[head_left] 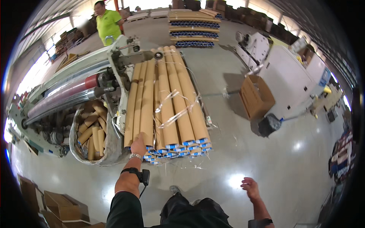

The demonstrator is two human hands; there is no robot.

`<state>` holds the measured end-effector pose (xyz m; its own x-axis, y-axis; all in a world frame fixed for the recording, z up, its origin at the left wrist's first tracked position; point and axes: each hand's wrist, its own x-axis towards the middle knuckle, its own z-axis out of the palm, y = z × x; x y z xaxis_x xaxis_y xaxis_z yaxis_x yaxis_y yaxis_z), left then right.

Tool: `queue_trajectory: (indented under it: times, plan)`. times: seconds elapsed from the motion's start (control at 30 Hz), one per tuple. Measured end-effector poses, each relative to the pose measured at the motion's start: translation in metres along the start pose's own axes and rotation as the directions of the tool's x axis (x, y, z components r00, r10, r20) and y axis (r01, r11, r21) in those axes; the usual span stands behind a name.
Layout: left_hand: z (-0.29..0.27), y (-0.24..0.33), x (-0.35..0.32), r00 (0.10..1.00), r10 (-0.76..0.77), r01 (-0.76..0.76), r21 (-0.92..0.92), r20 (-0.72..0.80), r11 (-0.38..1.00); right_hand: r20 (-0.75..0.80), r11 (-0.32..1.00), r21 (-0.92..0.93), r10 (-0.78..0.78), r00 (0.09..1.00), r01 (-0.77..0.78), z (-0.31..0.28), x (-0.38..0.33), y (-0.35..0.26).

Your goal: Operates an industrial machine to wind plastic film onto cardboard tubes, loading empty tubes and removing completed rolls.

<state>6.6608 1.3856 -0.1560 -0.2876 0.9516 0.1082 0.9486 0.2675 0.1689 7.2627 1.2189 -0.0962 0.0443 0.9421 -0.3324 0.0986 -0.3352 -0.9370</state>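
Brown tubes (pixel 164 89): stacked ahead, roller machine (pixel 66 93) along left edge. Left hand (pixel 138 144): arm outstretched, at near tube ends — grip unclear. Right hand (pixel 249 187): unclenched, fingers loosely curled, well apart. Rightward room — floor (pixel 224 140) between stack and cardboard box (pixel 253 99).

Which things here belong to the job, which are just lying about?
Apparently in the job:
long brown tubes, left hand at one's near end
clear plastic strips across the tubes
right hand, nothing visible in it

Seemingly just about:
sack of short tube pieces
open cardboard box
black bag
rear tube stack
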Motion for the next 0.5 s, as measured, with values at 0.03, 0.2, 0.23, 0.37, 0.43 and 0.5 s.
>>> queue_trajectory:
  times: [0.03,0.2,0.23,0.37,0.43,0.5]
  plan:
    - [-0.001,-0.003,0.001,1.0,-0.002,0.002,-0.001,0.019,1.0,0.12,0.999,0.003,-0.047,0.992,0.047,0.024,0.018,-0.01]
    - [-0.056,0.009,-0.046,0.997,-0.076,0.063,-0.383,-0.019,0.922,0.562,0.996,-0.041,-0.043,0.826,0.08,0.165,0.133,-0.044]
    - [-0.074,0.015,-0.063,0.995,-0.095,0.061,-0.498,-0.042,0.865,0.638,0.999,0.0,-0.034,0.769,0.045,0.196,0.152,-0.046]
    - [-0.172,0.028,-0.201,0.953,-0.302,0.118,-0.931,0.009,0.346,0.861,0.97,-0.002,0.125,0.493,-0.243,0.354,0.186,-0.11]
    - [-0.211,0.035,-0.289,0.85,-0.527,0.143,-0.962,0.0,0.231,0.914,0.815,0.115,0.137,0.382,-0.569,0.425,0.184,-0.143]
    - [-0.237,0.027,-0.364,0.73,-0.683,0.086,-0.986,-0.033,0.14,0.936,0.685,0.289,-0.055,0.347,-0.669,0.487,0.22,-0.131]
